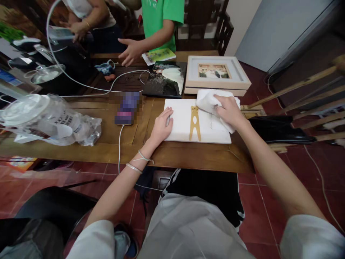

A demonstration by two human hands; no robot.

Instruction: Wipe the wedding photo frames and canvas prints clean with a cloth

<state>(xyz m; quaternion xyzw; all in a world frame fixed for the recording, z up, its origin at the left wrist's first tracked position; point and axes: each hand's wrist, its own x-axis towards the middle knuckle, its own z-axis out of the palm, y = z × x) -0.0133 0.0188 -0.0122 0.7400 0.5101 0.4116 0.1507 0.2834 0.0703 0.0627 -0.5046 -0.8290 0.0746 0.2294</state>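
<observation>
A white rectangular board, the back of a picture frame with a gold stand piece on it, lies face down on the wooden table. My left hand rests on the board's left edge, fingers laid flat against it. My right hand is closed on a crumpled white cloth pressed onto the board's upper right corner.
A white framed photo and a dark photo print lie behind the board. A phone on a white cable sits to the left, beside clear plastic bags. Two other people's hands are at the table's far side. Wooden poles lean at right.
</observation>
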